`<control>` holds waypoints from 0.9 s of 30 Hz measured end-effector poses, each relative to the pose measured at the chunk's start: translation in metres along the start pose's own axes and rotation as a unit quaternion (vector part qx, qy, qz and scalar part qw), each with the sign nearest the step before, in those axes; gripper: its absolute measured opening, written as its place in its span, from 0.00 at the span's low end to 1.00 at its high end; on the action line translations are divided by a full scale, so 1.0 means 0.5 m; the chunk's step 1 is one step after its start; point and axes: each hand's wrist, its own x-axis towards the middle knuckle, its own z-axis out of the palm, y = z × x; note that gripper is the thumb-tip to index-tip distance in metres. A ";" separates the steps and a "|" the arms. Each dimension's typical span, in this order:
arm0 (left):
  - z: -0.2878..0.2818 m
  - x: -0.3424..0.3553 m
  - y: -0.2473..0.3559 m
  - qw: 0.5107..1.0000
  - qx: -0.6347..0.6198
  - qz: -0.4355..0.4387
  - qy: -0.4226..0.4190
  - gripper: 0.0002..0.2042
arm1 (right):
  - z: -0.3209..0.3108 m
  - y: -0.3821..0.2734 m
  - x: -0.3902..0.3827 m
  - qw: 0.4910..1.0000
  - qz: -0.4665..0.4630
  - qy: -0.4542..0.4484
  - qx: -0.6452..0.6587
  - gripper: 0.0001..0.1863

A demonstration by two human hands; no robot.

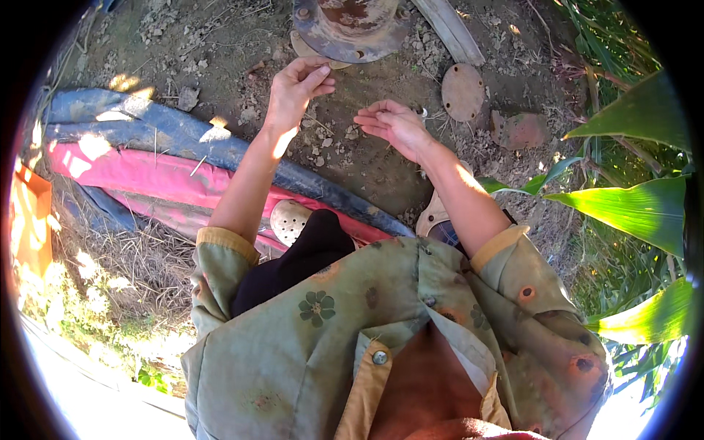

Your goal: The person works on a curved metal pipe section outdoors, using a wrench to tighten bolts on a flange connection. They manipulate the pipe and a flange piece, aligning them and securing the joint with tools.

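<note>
A rusty pipe flange [352, 40] with bolt holes stands on the soil at the top. The edge of a tan flat disc [317, 50] shows from beneath its left side. My left hand [297, 86] is at the flange's near-left edge, its fingers curled and the thumb pressed toward them. Whatever is between those fingertips is too small to make out. To the right and a little nearer, my right hand [396, 126] hovers over the soil with its fingers stretched out and nothing visible in them. A round rusty plate [463, 92] with small holes lies beyond it on the right.
A grey bar [451, 33] lies beside the flange. A reddish brick [521, 130] sits in the soil at right, near green leaves [631, 213]. Blue [169, 132] and pink [147, 172] flat hoses cross the ground at left. My beige clogs [290, 222] stand close by.
</note>
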 end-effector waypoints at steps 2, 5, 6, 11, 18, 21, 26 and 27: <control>0.028 0.010 -0.008 0.985 -0.163 -0.045 -0.027 0.10 | 0.001 -0.025 -0.024 0.999 -0.004 0.016 -0.033 0.10; 0.052 0.024 -0.010 0.964 -0.258 -0.066 -0.005 0.09 | 0.011 -0.079 -0.053 0.993 -0.021 0.065 -0.099 0.12; 0.053 0.027 -0.011 0.964 -0.258 -0.063 -0.007 0.09 | 0.012 -0.092 -0.060 0.988 -0.028 0.086 -0.123 0.13; 0.037 0.047 -0.033 0.963 -0.262 -0.053 -0.041 0.09 | 0.001 -0.130 -0.050 0.921 -0.251 0.153 -0.256 0.12; 0.045 0.039 -0.007 0.960 -0.242 -0.081 -0.114 0.11 | 0.077 -0.169 -0.003 0.912 -0.363 0.179 -0.061 0.07; 0.034 0.009 0.037 0.949 -0.257 -0.075 -0.165 0.15 | 0.082 -0.150 0.031 0.846 -0.444 0.231 -0.185 0.07; 0.029 0.006 0.071 0.953 -0.225 -0.121 -0.165 0.21 | 0.088 -0.137 0.019 0.777 -0.474 0.256 -0.326 0.09; 0.031 0.007 0.077 0.962 -0.191 -0.117 -0.156 0.22 | 0.084 -0.139 0.012 0.781 -0.473 0.237 -0.331 0.09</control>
